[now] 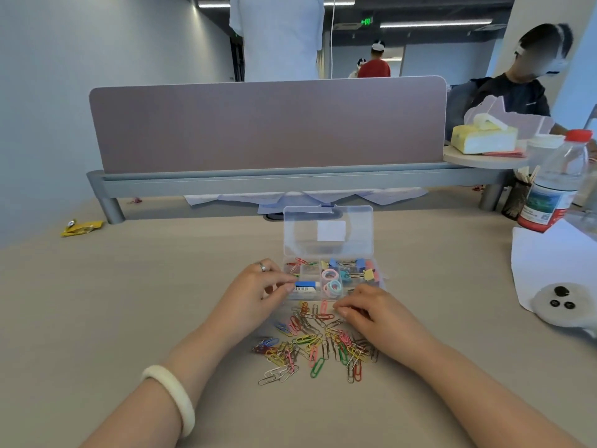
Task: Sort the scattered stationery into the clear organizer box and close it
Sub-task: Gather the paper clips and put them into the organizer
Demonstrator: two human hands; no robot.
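Left hand [261, 286]: held at the left edge of the box, fingers curled with tips drawn together beside the eraser [305, 286]; whether a clip is pinched there cannot be told.
Paper clips [316, 344]: most are scattered in a coloured heap on the table [129, 302], just in front of the box; a few are already lodged in the rear left compartment.
Organizer box [318, 297]: stood open, lid [328, 231] raised upright behind; binder clips [365, 270] are housed at the right.
Right hand [368, 310]: fingers are curled down onto the far edge of the heap, clips gripped beneath the tips.
Step in hand: clips are being transferred to the box.
Next move: small bunches must be lifted into the clip compartment; the lid is to be shut last.
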